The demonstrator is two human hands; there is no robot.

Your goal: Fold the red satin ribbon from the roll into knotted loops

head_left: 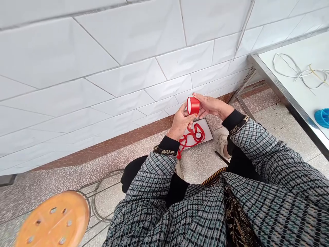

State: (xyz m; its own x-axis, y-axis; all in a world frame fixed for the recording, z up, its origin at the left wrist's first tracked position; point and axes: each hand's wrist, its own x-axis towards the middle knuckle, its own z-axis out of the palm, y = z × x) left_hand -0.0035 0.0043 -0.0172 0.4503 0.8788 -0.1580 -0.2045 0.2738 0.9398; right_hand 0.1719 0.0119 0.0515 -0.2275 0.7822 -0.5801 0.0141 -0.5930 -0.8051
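A roll of shiny red ribbon (194, 106) with a white core is held up between my two hands, in front of the tiled wall. My left hand (180, 120) grips it from the left and below, its thumb along the lower edge. From the right, my right hand (209, 105) closes on it with a fingertip on the top edge and other fingers beneath. Under the hands lies a flat white tray or board (207, 127) with a dark rim. Loose red ribbon (183, 141) and a small round white-faced item (198, 135) rest on it.
At the right stands a metal-edged table (280, 90) with a bundle of pale wires (299, 73) and a blue plastic piece (322, 118). An orange stool (55, 219) is at lower left, beside a looped cable (96, 195) on the floor. White wall tiles (138, 79) rise ahead.
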